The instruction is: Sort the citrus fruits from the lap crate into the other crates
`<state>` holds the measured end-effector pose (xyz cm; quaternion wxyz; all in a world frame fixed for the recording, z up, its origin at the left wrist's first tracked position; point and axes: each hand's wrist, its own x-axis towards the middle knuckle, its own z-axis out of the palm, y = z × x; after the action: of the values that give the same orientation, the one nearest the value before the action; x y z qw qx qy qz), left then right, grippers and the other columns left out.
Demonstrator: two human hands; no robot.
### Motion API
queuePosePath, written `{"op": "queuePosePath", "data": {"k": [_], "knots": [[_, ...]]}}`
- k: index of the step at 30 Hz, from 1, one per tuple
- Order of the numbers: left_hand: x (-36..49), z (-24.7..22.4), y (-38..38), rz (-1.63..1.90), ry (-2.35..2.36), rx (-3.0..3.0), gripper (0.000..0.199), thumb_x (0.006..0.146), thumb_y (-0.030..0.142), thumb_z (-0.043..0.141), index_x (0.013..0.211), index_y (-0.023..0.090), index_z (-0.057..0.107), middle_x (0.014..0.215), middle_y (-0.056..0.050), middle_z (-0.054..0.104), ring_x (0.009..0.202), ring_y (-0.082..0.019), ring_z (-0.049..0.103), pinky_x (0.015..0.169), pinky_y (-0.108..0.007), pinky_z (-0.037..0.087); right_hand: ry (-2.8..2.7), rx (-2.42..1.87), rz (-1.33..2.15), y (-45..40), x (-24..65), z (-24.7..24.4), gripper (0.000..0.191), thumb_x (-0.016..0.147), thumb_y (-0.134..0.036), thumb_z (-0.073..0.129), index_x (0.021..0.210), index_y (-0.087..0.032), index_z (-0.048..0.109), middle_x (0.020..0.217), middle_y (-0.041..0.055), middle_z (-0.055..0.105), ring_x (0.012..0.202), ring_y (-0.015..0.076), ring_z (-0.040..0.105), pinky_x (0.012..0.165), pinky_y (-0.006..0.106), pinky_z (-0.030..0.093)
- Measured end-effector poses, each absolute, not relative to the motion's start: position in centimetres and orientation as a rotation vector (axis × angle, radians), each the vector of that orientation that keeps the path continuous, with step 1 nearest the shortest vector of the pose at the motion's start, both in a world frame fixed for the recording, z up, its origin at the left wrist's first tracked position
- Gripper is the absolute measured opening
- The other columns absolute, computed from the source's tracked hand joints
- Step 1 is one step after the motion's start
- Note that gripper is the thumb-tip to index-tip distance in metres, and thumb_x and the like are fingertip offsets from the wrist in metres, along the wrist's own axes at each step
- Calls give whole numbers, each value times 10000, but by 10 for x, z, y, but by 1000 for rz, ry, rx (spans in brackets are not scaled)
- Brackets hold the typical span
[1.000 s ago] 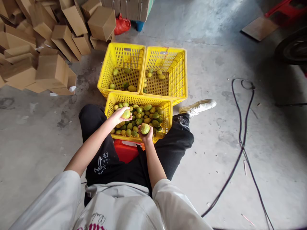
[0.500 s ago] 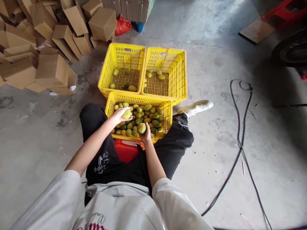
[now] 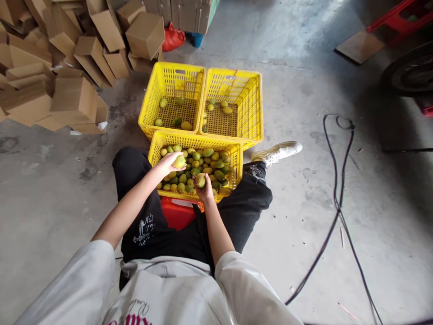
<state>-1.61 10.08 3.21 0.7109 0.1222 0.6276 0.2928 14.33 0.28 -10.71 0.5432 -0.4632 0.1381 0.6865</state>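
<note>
My left hand [image 3: 171, 163] is closed round a pale green-yellow fruit [image 3: 179, 161] above the near yellow crate [image 3: 239, 167]. In my right hand [image 3: 206, 192], a second, darker green-yellow fruit [image 3: 200, 180] is gripped over the crate's front part. Beneath both hands, many oval fruits [image 3: 195, 164], green to yellow, lie in this crate between my legs. Their exact kind I cannot tell.
Two deeper yellow crates, left [image 3: 145, 101] and right [image 3: 259, 106], stand beyond the near one, with some fruits on their floors. Cardboard boxes [image 3: 72, 99] pile up at left. A black cable [image 3: 334, 212] loops across the floor at right. A red object [image 3: 177, 216] sits below the near crate.
The fruit in my right hand has turned, showing a darker green side, and the fingers have shifted round it. My left hand has barely moved.
</note>
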Motion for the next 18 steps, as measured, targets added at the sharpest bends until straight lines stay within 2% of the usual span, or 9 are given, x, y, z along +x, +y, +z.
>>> {"op": "queuePosePath", "data": {"k": [3, 7, 10, 15, 18], "knots": [[-14, 35, 101, 631, 1405, 279, 185, 771, 232, 732, 861, 177, 580, 656, -11, 639, 574, -156, 657, 614, -322, 602, 304, -1095, 1689, 2, 144, -107, 289, 853, -475, 667, 870, -188, 644, 787, 38, 723, 778, 172, 722, 602, 233, 592], [-12, 38, 101, 632, 1426, 292, 72, 830, 200, 645, 825, 175, 577, 649, -21, 631, 569, -161, 648, 623, -335, 601, 259, -1102, 1694, 2, 145, -108, 340, 894, -518, 572, 881, -187, 651, 766, 35, 724, 654, 139, 674, 465, 196, 487], [-12, 37, 101, 632, 1428, 294, 65, 836, 196, 636, 814, 177, 578, 657, -27, 627, 575, -169, 650, 624, -336, 597, 232, -1080, 1718, 1, 145, -106, 288, 885, -473, 580, 927, -196, 650, 804, 35, 734, 667, 149, 677, 506, 218, 508], [-13, 33, 102, 635, 1417, 296, 123, 782, 195, 702, 817, 184, 584, 683, -31, 634, 598, -172, 652, 638, -333, 591, 247, -1036, 1802, 0, 141, -99, 219, 847, -403, 607, 920, -197, 620, 808, 28, 724, 717, 200, 707, 642, 324, 593], [-14, 33, 101, 643, 1425, 296, 125, 780, 192, 699, 819, 183, 581, 681, -26, 630, 604, -175, 652, 637, -344, 597, 259, -1024, 1774, 0, 138, -98, 182, 840, -375, 616, 907, -206, 603, 799, 12, 713, 728, 193, 707, 682, 334, 606]]}}
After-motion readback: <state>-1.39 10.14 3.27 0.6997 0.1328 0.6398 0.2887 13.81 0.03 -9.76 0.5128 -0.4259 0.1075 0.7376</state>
